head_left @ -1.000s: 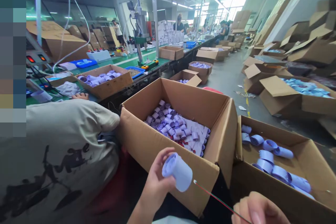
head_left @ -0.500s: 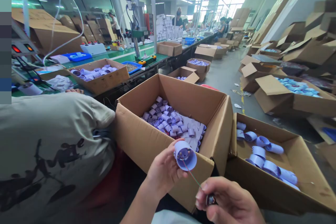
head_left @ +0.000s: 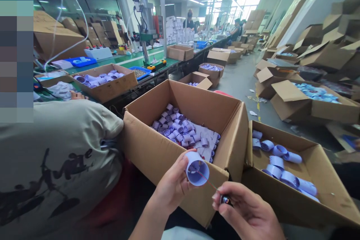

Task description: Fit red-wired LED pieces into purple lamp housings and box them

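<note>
Left fingers (head_left: 188, 168) around one lilac cup (head_left: 191, 157); right fingers (head_left: 221, 197) pinching one small dark part (head_left: 225, 200); two wires (head_left: 209, 183) between.

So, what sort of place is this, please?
Probably a factory assembly hall: a long green workbench carries a machine on a column, open cartons hold many pale cylindrical parts, and people sit or stand farther along the bench.

Hands (head_left: 249, 208) partly hide the cup (head_left: 197, 174) and a dark part (head_left: 225, 199) too small to identify.
</note>
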A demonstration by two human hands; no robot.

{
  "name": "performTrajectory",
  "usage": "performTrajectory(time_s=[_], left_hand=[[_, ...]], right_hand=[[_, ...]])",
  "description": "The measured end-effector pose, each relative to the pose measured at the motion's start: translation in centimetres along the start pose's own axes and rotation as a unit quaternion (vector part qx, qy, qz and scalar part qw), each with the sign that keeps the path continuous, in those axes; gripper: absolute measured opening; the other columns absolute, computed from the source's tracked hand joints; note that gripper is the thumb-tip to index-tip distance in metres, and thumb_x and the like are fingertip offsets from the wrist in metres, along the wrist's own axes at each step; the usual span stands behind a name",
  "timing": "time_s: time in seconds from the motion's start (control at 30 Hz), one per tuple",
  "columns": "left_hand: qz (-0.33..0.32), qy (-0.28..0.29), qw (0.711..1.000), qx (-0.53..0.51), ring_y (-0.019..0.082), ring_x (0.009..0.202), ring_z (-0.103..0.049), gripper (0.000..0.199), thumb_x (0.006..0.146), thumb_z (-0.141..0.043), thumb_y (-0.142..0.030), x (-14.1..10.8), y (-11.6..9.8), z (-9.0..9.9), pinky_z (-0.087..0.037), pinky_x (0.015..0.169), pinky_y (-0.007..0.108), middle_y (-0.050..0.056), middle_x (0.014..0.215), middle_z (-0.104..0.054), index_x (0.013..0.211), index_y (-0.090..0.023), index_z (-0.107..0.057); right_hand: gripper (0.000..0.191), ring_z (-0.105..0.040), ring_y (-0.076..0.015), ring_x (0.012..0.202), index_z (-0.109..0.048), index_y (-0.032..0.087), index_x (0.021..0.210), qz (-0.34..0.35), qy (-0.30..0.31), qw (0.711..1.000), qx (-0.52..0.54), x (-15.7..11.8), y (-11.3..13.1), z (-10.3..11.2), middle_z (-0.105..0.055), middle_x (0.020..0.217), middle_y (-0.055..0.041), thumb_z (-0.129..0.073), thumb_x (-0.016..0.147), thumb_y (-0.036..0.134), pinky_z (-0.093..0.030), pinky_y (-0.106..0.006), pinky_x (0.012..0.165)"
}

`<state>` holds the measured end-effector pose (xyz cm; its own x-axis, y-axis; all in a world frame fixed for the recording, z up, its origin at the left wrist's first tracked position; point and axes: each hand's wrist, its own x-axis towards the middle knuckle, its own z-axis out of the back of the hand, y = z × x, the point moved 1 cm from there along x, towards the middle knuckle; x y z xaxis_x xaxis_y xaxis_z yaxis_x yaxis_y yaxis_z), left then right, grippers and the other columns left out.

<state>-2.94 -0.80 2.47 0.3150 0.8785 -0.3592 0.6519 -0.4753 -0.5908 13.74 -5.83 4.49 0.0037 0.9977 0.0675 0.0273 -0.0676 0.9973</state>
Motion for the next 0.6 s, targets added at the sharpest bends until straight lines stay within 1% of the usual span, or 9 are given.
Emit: performTrajectory(time_s=[0.1,0.17,0.23,0.3,0.4,0.47,0.5,0.53,0.6], left_hand=[[0.007,-0.010,1.000,-0.021,0.014,0.080,-0.067,0.053,0.066,-0.087,-0.043,-0.1,-0.1,0.0,-0.057,0.070,0.022,0.003,0.095,-0.073,0.110,-0.018,-0.071],[0.005,-0.006,1.000,-0.017,0.013,0.080,-0.067,0.051,0.067,-0.087,-0.042,-0.1,0.0,-0.1,-0.054,0.068,0.020,0.003,0.094,-0.073,0.109,-0.017,-0.071],[-0.002,0.000,1.000,0.000,0.013,0.081,-0.067,0.052,0.069,-0.085,-0.043,0.1,0.2,-0.1,-0.052,0.067,0.020,0.003,0.094,-0.073,0.111,-0.018,-0.070],[-0.018,0.001,1.000,0.013,0.014,0.081,-0.067,0.056,0.070,-0.084,-0.046,0.3,0.6,0.0,-0.050,0.068,0.021,0.003,0.095,-0.073,0.117,-0.021,-0.067],[-0.044,-0.002,0.999,0.027,0.013,0.080,-0.067,0.065,0.069,-0.084,-0.047,0.6,1.3,0.1,-0.048,0.070,0.021,0.002,0.096,-0.073,0.126,-0.026,-0.062],[-0.050,-0.002,0.998,0.044,0.013,0.083,-0.066,0.067,0.069,-0.084,-0.049,0.7,1.7,0.1,-0.047,0.074,0.021,0.001,0.099,-0.073,0.129,-0.028,-0.061],[-0.051,-0.005,0.997,0.054,0.013,0.085,-0.066,0.066,0.069,-0.083,-0.051,0.7,1.7,0.0,-0.047,0.076,0.020,0.002,0.100,-0.073,0.128,-0.028,-0.062],[-0.054,-0.009,0.997,0.062,0.013,0.088,-0.065,0.064,0.069,-0.082,-0.052,0.7,1.7,-0.1,-0.046,0.077,0.020,0.002,0.102,-0.073,0.125,-0.028,-0.064],[-0.060,-0.018,0.995,0.074,0.015,0.092,-0.065,0.059,0.069,-0.081,-0.054,0.8,1.5,-0.4,-0.046,0.077,0.020,0.003,0.104,-0.073,0.119,-0.026,-0.068]], right_hand=[[0.019,-0.071,-0.0157,0.061,-0.074,0.024,0.089,0.061,0.012,0.995,-0.074,0.4,-0.6,0.5,-0.074,0.070,-0.0014,-0.075,0.080,0.042,-0.058,-0.020,0.059],[0.014,-0.072,-0.0164,0.062,-0.074,0.024,0.092,0.120,0.027,0.980,-0.156,0.7,-0.8,0.7,-0.075,0.075,-0.0023,-0.073,0.083,0.036,-0.059,-0.020,0.059],[0.013,-0.072,-0.0160,0.066,-0.073,0.024,0.098,0.193,0.020,0.950,-0.245,1.0,-0.9,0.5,-0.075,0.083,-0.0036,-0.068,0.087,0.030,-0.059,-0.020,0.061],[0.018,-0.072,-0.0160,0.074,-0.069,0.023,0.107,0.265,-0.004,0.911,-0.317,1.3,-0.9,0.0,-0.075,0.092,-0.0051,-0.064,0.091,0.025,-0.060,-0.021,0.069],[0.016,-0.069,-0.0186,0.086,-0.066,0.020,0.108,0.359,-0.071,0.843,-0.394,1.7,-0.7,-1.1,-0.073,0.096,-0.0072,-0.062,0.092,0.020,-0.059,-0.027,0.080],[0.009,-0.065,-0.0213,0.088,-0.069,0.022,0.097,0.390,-0.117,0.801,-0.439,2.1,-0.6,-1.8,-0.070,0.097,-0.0088,-0.063,0.091,0.020,-0.058,-0.032,0.079],[0.008,-0.062,-0.0225,0.089,-0.070,0.023,0.092,0.392,-0.139,0.788,-0.454,2.3,-0.5,-2.1,-0.068,0.098,-0.0095,-0.062,0.091,0.021,-0.058,-0.034,0.078],[0.011,-0.060,-0.0236,0.089,-0.071,0.023,0.087,0.387,-0.154,0.783,-0.462,2.5,-0.5,-2.3,-0.067,0.099,-0.0100,-0.061,0.092,0.022,-0.057,-0.036,0.076],[0.018,-0.060,-0.0240,0.088,-0.071,0.023,0.081,0.366,-0.165,0.797,-0.451,2.8,-0.6,-2.6,-0.068,0.097,-0.0098,-0.058,0.093,0.024,-0.056,-0.038,0.075]])
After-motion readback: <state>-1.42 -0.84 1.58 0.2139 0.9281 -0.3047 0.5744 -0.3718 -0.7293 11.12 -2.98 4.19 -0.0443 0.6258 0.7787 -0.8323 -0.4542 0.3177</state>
